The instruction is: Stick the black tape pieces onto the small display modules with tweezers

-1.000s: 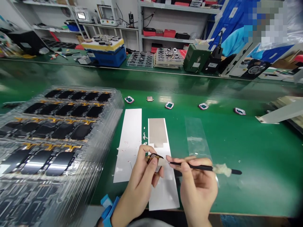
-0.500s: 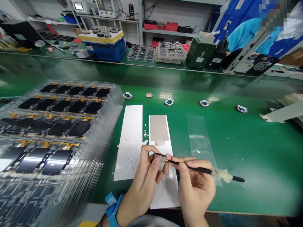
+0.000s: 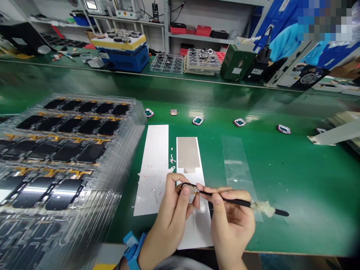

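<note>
My left hand (image 3: 171,213) is closed around a small square screen part (image 3: 190,190), held up above the white backing sheets near the table's front edge. My right hand (image 3: 232,221) pinches black tweezers (image 3: 239,202), whose tip touches the part's right side. A wad of whitish scrap (image 3: 263,207) clings to the tweezers' rear end. A blue strap (image 3: 132,247) is on my left wrist.
A stack of clear trays with dark screens (image 3: 64,150) fills the left. Two white sheets (image 3: 153,165) (image 3: 194,225) and a clear film strip (image 3: 234,161) lie on the green belt (image 3: 295,176). Several small watch cases (image 3: 197,120) sit in a row farther back. A person in blue (image 3: 284,41) is at the far right.
The tweezers' tip has come in against the part in my left hand. Both hands otherwise stay in place; the view has shifted slightly.
</note>
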Motion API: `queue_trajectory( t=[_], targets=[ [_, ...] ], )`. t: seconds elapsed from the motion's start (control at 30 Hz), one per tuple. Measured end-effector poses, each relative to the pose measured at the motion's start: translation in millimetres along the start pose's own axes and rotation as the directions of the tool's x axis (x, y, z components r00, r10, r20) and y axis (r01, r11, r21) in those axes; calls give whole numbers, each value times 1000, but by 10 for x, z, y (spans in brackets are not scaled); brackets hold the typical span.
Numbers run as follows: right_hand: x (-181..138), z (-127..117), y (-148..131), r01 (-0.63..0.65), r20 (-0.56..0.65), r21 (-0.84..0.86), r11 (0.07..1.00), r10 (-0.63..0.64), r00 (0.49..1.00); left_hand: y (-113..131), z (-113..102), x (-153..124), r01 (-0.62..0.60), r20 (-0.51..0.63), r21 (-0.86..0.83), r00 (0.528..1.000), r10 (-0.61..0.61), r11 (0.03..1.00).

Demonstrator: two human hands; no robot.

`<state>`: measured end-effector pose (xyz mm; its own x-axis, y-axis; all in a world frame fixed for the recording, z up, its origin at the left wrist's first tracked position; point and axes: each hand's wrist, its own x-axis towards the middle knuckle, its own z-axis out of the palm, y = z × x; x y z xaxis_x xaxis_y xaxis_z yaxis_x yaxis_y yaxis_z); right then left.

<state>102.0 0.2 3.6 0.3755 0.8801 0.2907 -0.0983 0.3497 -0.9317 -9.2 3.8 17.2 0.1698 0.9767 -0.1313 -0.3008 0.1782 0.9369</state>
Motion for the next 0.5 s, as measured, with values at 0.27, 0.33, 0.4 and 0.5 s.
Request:
queue_trajectory(
  t=[0.27, 0.33, 0.4, 0.5],
  targets=[
    [12, 3, 3, -16, 32, 45, 999, 14, 999, -74, -32, 7, -19, -43, 47, 999, 21, 999],
    [10, -4, 21, -30, 40, 51, 998, 28, 999, -89, -45, 12, -10, -55, 58, 998, 13, 998],
    [7, -6, 38, -45, 38, 55, 998, 43, 998, -106, -54, 23, -2, -70, 69, 998, 7, 998],
    [10, -9, 29, -70, 34, 61, 996, 68, 997, -121, -55, 46, -19, -70, 85, 997, 25, 996]
  ],
)
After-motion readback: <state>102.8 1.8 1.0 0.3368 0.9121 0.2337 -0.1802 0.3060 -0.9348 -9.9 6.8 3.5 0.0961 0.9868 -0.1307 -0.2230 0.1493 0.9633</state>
